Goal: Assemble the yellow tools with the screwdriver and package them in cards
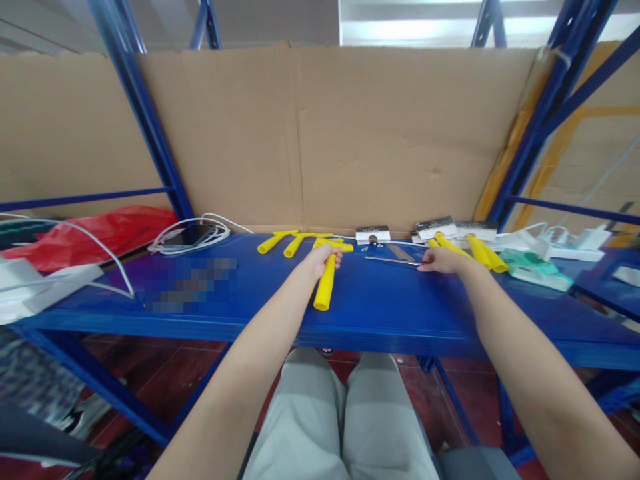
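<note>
My left hand (327,253) is wrapped round a yellow T-shaped plastic handle (325,290), its hollow round end pointing down toward the table's front edge. Two more such yellow handles (275,241) lie just behind and to the left. In my right hand (440,260), closed in a pinch, is the end of a thin metal rod-like tool (393,261); a speck of red shows at my fingertips, and its grip is mostly hidden. The rod points left, toward the held handle. Several yellow tubes (480,252) lie behind and beside my right hand.
The blue table (260,293) backs onto a cardboard panel (400,133). Small black-and-white boxes (373,234) stand along it, with tiny metal bits nearby. At left are a phone (193,235), white cables, a red bag (115,230); at right, a green packet (535,269) and power strip (575,253).
</note>
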Motion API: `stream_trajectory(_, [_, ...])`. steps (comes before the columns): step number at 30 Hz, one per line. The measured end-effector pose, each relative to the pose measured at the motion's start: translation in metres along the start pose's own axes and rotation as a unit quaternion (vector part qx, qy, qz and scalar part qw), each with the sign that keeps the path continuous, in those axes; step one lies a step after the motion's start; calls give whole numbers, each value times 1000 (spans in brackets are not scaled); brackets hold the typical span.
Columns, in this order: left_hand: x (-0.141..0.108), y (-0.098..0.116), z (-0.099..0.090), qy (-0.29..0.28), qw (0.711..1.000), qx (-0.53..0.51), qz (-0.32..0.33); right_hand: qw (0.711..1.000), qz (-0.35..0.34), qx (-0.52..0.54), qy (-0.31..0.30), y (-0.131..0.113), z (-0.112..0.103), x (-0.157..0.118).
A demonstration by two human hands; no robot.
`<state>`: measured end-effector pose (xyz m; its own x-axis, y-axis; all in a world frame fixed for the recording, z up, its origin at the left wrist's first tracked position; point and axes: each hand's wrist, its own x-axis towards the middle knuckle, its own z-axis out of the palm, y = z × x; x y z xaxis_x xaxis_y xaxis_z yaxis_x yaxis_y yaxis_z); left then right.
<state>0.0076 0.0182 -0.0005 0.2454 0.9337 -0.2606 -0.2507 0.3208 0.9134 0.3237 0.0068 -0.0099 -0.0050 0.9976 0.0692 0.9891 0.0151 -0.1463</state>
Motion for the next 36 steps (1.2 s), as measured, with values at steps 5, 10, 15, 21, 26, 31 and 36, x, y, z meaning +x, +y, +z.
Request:
stream_trajectory(5, [3,-2,-2,30,997,68,-10,999,-14,-6,34,-4,-1,0])
stream_trajectory(10, [0,-2,-3,34,993,112,-29,993,-51,39,97,-8,-9,-1])
stream_trajectory(15, [-9,-1,1,47,992,119,-16,986,-105,87,92,-23,-11,-7])
stream_trajectory(21, [-12,0,3,51,992,112,-10,984,-126,96,80,-39,-10,-12])
stream_trajectory(26, [-13,-1,4,49,992,113,-7,983,-130,101,76,-38,-8,-10])
stream_trajectory(31, [-14,-1,5,45,993,114,-4,984,-126,95,78,-38,-7,-10])
stream_trajectory(36, [-16,-1,7,42,992,115,-4,985,-121,94,84,-38,-7,-9])
